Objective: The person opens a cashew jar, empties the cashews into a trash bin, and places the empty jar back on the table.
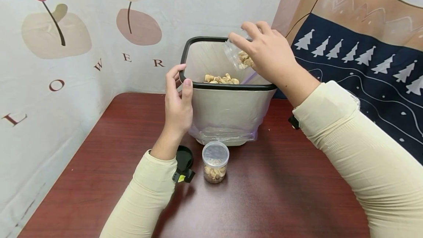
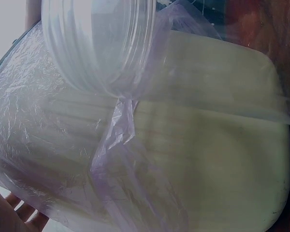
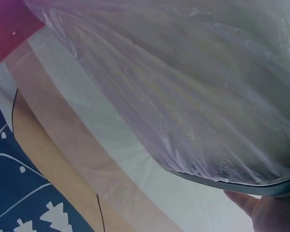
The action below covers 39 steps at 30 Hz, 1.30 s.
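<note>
A pale trash bin [image 1: 228,107] with a black rim stands on the table, lined with a thin, purplish plastic bag [image 1: 224,135]. My left hand [image 1: 178,102] grips its rim at the near left corner, thumb in front. Over the bin's right side, my right hand [image 1: 269,52] holds a clear plastic jar [image 1: 232,52], tilted, with pale nut-like pieces [image 1: 245,60] in it; the hand hides part of the jar. More such pieces [image 1: 221,80] lie inside the bin. In the right wrist view, part of a hand [image 3: 275,212] shows below the rim [image 3: 222,186].
In front of the bin, a second clear jar [image 1: 215,162] with a lid stands upright, partly filled with similar pieces. A round black lid-like thing [image 1: 184,157] shows beside my left wrist. Printed cloths [image 1: 132,69] hang behind the dark red table [image 1: 264,201].
</note>
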Each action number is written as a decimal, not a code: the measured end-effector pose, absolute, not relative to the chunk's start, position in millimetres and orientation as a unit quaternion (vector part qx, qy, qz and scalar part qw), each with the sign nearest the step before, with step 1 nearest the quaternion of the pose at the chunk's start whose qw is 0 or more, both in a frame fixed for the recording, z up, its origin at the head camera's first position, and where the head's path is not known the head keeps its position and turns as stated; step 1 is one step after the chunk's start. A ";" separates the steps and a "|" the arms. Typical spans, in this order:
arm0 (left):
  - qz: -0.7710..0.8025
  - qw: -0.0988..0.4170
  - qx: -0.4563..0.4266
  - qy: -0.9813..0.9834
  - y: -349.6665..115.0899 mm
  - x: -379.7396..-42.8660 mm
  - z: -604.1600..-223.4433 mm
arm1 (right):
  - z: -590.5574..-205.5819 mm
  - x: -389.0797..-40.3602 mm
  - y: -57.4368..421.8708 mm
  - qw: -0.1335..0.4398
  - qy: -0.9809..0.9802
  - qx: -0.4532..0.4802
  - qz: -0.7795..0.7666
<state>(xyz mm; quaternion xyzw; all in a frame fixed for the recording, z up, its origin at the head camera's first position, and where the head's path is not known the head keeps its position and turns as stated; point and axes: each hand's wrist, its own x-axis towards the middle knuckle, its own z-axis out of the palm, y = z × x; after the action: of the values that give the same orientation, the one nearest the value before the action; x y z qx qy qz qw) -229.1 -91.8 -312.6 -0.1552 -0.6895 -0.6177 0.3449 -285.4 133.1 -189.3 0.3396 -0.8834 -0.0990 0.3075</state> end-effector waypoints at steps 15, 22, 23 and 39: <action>-0.617 0.346 -0.157 -0.689 -90.5 -230.2 -313.6 | -188.5 -283.6 134.1 0.295 -0.891 0.327 -0.108; -0.615 0.348 -0.154 -0.690 -90.4 -229.8 -313.3 | -188.5 -284.0 134.0 0.293 -0.892 0.326 -0.110; -0.615 0.348 -0.153 -0.691 -90.4 -229.7 -313.4 | -188.5 -284.1 134.0 0.293 -0.892 0.326 -0.110; -0.614 0.349 -0.156 -0.690 -90.9 -229.5 -313.1 | -189.7 -285.5 129.3 0.346 -0.846 0.381 -0.137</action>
<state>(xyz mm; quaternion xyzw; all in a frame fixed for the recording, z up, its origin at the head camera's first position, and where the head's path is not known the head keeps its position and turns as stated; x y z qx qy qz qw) -229.5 -90.9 -313.1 -0.1563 -0.6902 -0.6141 0.3493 -285.5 129.3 -189.7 0.3813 -0.8464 -0.1370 0.3455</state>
